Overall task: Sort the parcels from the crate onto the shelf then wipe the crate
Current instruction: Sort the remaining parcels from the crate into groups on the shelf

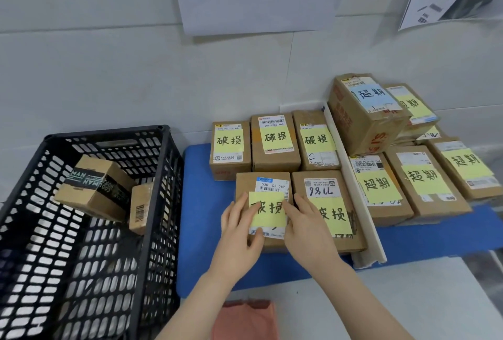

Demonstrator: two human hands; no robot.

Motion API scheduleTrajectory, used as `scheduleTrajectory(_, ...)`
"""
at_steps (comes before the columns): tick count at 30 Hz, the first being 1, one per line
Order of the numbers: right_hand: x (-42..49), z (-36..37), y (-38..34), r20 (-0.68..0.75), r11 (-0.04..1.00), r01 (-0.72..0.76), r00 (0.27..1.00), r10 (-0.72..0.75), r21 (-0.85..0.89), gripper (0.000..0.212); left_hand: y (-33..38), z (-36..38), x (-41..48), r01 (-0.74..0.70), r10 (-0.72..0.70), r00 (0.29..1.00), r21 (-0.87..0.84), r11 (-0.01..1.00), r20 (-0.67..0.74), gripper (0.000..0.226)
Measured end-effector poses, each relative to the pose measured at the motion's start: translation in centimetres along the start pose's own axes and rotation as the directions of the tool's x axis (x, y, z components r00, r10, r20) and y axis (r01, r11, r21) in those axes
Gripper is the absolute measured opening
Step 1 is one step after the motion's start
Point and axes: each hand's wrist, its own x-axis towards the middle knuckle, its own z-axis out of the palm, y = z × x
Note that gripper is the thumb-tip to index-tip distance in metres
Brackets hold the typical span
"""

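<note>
Left hand (239, 228), right hand (306, 228) close together, fingers straight, pointing forward

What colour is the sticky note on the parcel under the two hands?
The sticky note is pale yellow with black handwriting; the head view shows it.
</note>
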Motion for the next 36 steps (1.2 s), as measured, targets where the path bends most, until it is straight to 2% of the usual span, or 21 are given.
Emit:
scheduleTrajectory(7,0.5,-0.4,0.5,0.042,0.998,-0.001,0.999,-0.001,0.06,0.055,0.2,0.7,0.5,0.037,-0.038,0.999,-0.021,0.999,-0.009,0.051)
scheduleTrajectory(13,0.2,-0.1,1.0,0.025,0.999,0.028,0.999,-0.028,0.017,0.056,0.9,0.3,0.9,0.105,-0.105,0.993,-0.012,0.994,0.056,0.051)
scheduleTrajectory(17,-0.1,0.2,1.6,-0.045,0.993,0.048,0.998,-0.053,-0.105,0.051,3.2,-0.8,0.6,0.158,-0.172,0.976,0.114,0.981,0.131,0.052)
scheduleTrajectory(20,0.0,0.4,1.5,-0.062,0.994,0.043,0.997,-0.05,-0.105,0.046,4.2,-2.3,-0.8,0.18,-0.217,0.962,0.211,0.961,0.166,0.05)
scheduleTrajectory(23,0.2,0.7,1.2,-0.107,0.995,0.044,0.993,-0.054,-0.093,0.042,3.9,-3.6,-3.0,0.208,-0.263,0.937,0.237,0.949,0.23,0.049)
scheduleTrajectory(26,0.4,0.8,0.8,-0.138,0.996,0.008,0.99,-0.02,-0.084,0.037,3.4,-5.3,-4.9,0.223,-0.255,0.957,0.21,0.952,0.14,0.049)
scheduleTrajectory(31,0.6,1.2,-0.3,-0.185,0.997,-0.071,0.98,0.071,0.005,0.034,0.7,-11.2,-6.4,0.163,-0.138,0.981,0.189,0.968,-0.138,0.047)
scheduleTrajectory(33,1.1,1.0,-1.0,-0.204,0.99,-0.126,0.969,0.137,0.065,0.036,-1.8,-14.5,-6.6,0.215,-0.16,0.953,0.202,0.955,-0.257,0.048)
scheduleTrajectory(36,1.5,1.1,-2.8,-0.293,0.967,-0.149,0.933,0.207,0.206,0.041,-7.2,-20.0,-6.2,0.366,-0.276,0.879,0.176,0.914,-0.389,0.054)
